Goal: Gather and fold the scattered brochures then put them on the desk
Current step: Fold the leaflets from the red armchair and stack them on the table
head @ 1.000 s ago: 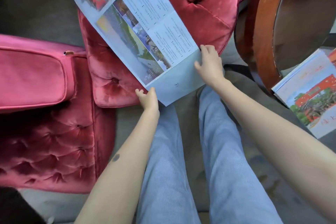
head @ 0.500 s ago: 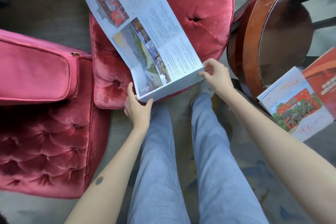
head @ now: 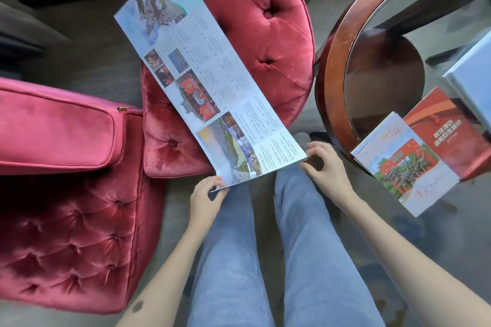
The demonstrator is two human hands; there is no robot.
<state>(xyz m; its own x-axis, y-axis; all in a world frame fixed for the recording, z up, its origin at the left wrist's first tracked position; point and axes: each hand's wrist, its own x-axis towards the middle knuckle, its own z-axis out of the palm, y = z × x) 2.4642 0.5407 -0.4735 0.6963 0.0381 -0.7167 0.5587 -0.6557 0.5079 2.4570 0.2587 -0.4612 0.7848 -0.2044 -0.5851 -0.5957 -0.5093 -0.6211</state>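
Left hand (head: 206,195) pinches one near corner of the unfolded brochure (head: 212,82); right hand (head: 328,170) curls thumb and forefinger at the other, grip uncertain. It lies lengthwise across the red tufted cushion (head: 265,21). Advised: keep both corners level, follow the panel lines, press each fold flat.

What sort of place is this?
Probably a lounge or waiting area, perhaps a hotel or visitor lobby: tufted red velvet chairs, a round glass-topped wooden table, and sightseeing-style brochures on it, plus a long unfolded brochure lying over a chair.
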